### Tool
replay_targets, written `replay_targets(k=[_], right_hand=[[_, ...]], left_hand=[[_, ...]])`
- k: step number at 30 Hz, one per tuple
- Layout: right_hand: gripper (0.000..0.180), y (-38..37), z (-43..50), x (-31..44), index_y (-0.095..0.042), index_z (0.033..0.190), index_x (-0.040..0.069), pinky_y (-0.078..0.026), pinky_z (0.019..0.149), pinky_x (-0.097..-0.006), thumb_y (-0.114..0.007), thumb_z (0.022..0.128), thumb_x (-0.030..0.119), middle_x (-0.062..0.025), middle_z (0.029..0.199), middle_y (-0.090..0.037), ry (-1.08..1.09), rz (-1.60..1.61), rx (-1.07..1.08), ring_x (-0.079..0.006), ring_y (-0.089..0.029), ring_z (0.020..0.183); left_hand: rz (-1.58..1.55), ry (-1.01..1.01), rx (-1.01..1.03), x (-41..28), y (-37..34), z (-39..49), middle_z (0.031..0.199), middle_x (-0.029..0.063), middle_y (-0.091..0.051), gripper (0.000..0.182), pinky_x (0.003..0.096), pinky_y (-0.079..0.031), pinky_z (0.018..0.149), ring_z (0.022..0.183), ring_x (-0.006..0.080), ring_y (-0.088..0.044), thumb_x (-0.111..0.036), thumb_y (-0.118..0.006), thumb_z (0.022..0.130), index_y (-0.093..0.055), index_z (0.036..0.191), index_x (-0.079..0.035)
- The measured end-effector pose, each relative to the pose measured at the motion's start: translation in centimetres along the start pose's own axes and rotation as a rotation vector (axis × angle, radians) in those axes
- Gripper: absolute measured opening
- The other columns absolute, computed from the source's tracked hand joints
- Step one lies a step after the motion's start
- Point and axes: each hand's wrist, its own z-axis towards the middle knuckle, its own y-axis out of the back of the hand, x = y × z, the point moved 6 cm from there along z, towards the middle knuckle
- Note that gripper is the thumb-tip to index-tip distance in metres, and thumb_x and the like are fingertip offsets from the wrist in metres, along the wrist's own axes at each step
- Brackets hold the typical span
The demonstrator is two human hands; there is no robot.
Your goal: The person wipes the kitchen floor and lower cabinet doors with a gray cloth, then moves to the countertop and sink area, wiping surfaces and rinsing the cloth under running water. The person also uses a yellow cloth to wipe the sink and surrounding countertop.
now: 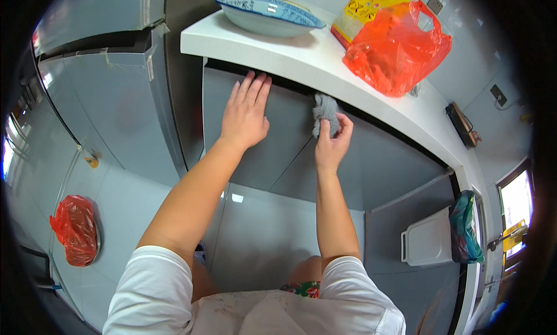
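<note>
My left hand [246, 113] lies flat, back up, against the grey cabinet front [278, 117], its fingertips at the dark gap under the white countertop [261, 58]. It holds nothing. To its right, my right hand [334, 139] grips a grey cloth [325, 113] between thumb and fingers. The cloth's upper end touches the top edge of the cabinet front, close to the seam between two panels. Above the hands, a blue-and-white patterned bowl [270, 17] stands near the counter's left end.
A red plastic bag [398, 50] and a yellow package [370, 8] stand on the counter. At right, a white bin [428, 239] hangs by the cabinet with a green bag. Another red bag [78, 230] sits on the floor at left, below a grey refrigerator [109, 95].
</note>
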Motion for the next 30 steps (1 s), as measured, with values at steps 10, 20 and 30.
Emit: replay_targets(k=[10,20,30], right_hand=[[0.034,0.4,-4.0,1.3,-0.054,0.132,0.005,-0.052,0.091,-0.0295,-0.057,0.106,0.025,-0.0102,0.127,-0.061,-0.682,0.728,0.392,-0.0152,-0.065,0.101],[0.026,4.1,-2.2,1.1,-0.061,0.123,0.002,-0.048,0.092,-0.0245,-0.065,0.101,0.015,-0.0031,0.112,-0.064,-0.244,0.292,0.132,-0.0103,-0.060,0.100],[0.040,1.2,0.1,4.7,-0.058,0.131,-0.003,-0.041,0.107,-0.0412,-0.066,0.097,0.018,-0.0185,0.126,-0.060,0.605,-0.423,-0.146,-0.0324,-0.055,0.121]], left_hand=[[-1.520,0.832,0.243,-4.4,-2.9,-6.8,0.106,0.0057,-0.070,0.030,0.0282,-0.052,0.086,0.096,0.0119,-0.064,-0.023,-0.065,0.101,-0.066,0.120,0.000],[-1.445,0.495,0.261,-9.3,-3.8,-1.0,0.109,0.0098,-0.071,0.030,0.0317,-0.051,0.084,0.097,0.0164,-0.065,-0.022,-0.059,0.102,-0.066,0.122,0.000],[-1.848,0.756,0.307,-12.5,-7.8,2.3,0.112,0.0071,-0.067,0.030,0.0327,-0.052,0.087,0.097,0.0166,-0.062,-0.020,-0.047,0.107,-0.061,0.125,-0.001]])
